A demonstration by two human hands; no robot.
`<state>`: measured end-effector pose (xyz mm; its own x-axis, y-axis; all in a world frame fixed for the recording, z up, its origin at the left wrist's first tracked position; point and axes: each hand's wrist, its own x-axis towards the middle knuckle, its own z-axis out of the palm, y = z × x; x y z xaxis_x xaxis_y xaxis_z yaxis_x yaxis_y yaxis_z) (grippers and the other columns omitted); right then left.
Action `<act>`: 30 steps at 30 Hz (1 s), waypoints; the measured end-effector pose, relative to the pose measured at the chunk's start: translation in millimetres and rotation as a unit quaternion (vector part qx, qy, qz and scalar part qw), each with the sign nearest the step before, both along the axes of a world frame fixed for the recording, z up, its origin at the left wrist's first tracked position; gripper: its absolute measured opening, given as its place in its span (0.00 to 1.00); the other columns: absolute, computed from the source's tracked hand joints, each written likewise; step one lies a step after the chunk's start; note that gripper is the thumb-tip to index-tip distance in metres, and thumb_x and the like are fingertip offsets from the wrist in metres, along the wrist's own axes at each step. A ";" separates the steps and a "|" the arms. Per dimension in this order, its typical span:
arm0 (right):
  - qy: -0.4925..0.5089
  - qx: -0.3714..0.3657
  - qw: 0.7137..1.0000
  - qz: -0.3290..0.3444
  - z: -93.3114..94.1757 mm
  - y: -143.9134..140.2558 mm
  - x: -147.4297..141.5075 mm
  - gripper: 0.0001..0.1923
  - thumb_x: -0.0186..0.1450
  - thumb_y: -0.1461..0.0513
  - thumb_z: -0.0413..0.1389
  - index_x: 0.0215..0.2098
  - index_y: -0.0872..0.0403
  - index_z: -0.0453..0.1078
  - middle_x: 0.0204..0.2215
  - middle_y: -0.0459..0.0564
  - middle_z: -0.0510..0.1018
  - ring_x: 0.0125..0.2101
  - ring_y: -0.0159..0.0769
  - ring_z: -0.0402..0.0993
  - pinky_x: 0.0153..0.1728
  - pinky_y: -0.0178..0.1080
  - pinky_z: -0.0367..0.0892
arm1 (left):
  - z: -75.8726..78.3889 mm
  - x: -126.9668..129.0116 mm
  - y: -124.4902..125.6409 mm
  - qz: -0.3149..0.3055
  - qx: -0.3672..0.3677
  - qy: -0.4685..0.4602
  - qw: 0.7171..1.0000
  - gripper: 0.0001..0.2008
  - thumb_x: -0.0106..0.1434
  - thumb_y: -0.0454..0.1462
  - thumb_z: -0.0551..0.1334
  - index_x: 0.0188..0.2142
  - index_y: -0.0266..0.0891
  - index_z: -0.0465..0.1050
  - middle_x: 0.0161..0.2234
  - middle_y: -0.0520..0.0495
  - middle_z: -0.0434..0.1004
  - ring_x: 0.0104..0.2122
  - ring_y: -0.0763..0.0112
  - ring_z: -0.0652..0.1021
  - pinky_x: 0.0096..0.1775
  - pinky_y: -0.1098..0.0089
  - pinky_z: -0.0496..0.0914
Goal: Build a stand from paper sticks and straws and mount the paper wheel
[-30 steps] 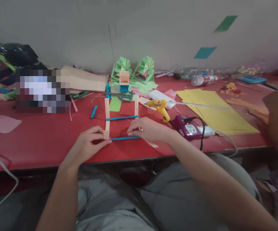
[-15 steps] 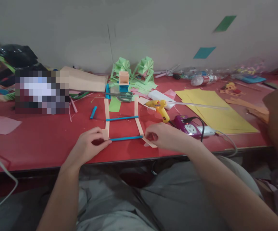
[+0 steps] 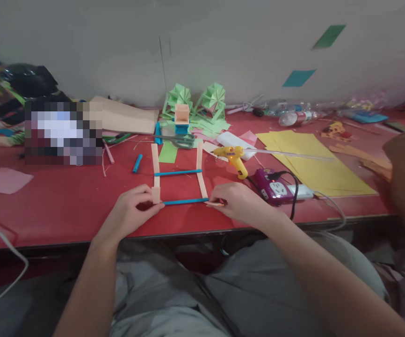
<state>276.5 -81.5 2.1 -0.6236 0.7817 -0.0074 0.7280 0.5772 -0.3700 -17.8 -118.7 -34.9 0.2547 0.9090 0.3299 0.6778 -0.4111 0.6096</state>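
Ladder frame [image 3: 178,175] of 2 tan strips and 2 blue rungs lies flat on the red table [image 3: 65,206], near its front edge. Far rung [image 3: 177,172] looks joined; near rung [image 3: 184,201] is being seated. Left hand [image 3: 132,213] pinches the left strip's near end; right hand [image 3: 239,203] pinches the right strip's end. Fingertips hide both joints, so whether glue holds there is unclear.

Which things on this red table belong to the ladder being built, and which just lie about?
In hand: left hand on left peach strip; right hand on right peach strip; two blue rungs.
Lying about: glue gun, yellow paper, scissors, bottle.
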 end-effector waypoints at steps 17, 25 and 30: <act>0.001 -0.030 0.998 0.058 4.0 6.5 6.8 0.10 0.66 0.66 0.58 0.40 0.51 0.81 0.39 0.50 0.78 0.35 0.34 0.74 0.36 0.34 0.64 | -0.8 -4.2 -2.9 -0.013 -0.021 0.000 1.000 0.12 0.65 0.44 0.65 0.29 0.41 0.78 0.34 0.48 0.77 0.33 0.69 0.77 0.38 0.70 0.71; -0.006 -0.037 0.997 0.063 3.3 5.2 4.2 0.10 0.67 0.66 0.57 0.39 0.51 0.81 0.38 0.51 0.78 0.35 0.35 0.74 0.35 0.35 0.63 | 4.2 -12.8 -8.8 -0.025 -0.027 0.007 0.999 0.09 0.67 0.42 0.63 0.37 0.43 0.82 0.35 0.48 0.76 0.33 0.70 0.77 0.35 0.71 0.70; -0.007 -0.037 0.998 0.058 6.7 4.6 0.2 0.10 0.68 0.66 0.56 0.38 0.53 0.80 0.38 0.52 0.78 0.37 0.36 0.75 0.36 0.35 0.64 | 4.2 -9.6 -8.4 -0.009 -0.024 0.002 1.000 0.08 0.67 0.41 0.63 0.33 0.42 0.79 0.35 0.48 0.77 0.34 0.70 0.77 0.39 0.70 0.70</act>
